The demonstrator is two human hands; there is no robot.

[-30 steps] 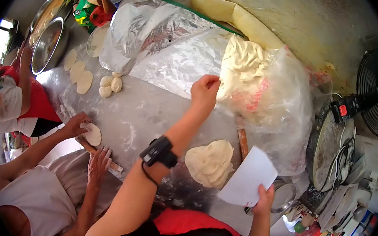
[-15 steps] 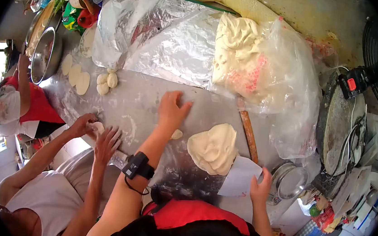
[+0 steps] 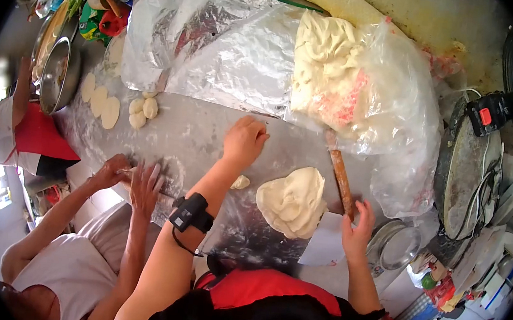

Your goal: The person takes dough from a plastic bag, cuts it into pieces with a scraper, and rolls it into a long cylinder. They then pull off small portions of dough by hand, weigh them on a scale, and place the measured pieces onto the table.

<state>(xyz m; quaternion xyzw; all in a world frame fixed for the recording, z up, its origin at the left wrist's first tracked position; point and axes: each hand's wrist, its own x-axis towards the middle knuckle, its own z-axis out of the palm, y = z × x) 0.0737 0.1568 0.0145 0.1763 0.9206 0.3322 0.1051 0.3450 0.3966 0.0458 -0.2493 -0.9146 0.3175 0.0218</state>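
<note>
My left hand (image 3: pixel 245 141) is over the steel worktop (image 3: pixel 192 126), its fingers curled in; I cannot tell what, if anything, is inside. A small lump of dough (image 3: pixel 240 182) lies on the near side of it. My right hand (image 3: pixel 357 231) is open, thumb and fingers apart, right at the near end of a wooden rolling pin (image 3: pixel 341 179). A white sheet (image 3: pixel 324 240) lies beside that hand, partly under the edge of a large soft mound of dough (image 3: pixel 293 200).
Plastic sheeting (image 3: pixel 230 52) covers the far side, with a big dough slab (image 3: pixel 324 61) at its right. Dough balls (image 3: pixel 137 119) and flat dough rounds (image 3: pixel 110 112) lie left, near a metal bowl (image 3: pixel 58 73). Another person's hands (image 3: pixel 142 189) work dough at lower left.
My left hand has gone from spread fingers to curled ones and shifted slightly right. My right hand has left the white sheet's edge and moved up to the rolling pin's end.
</note>
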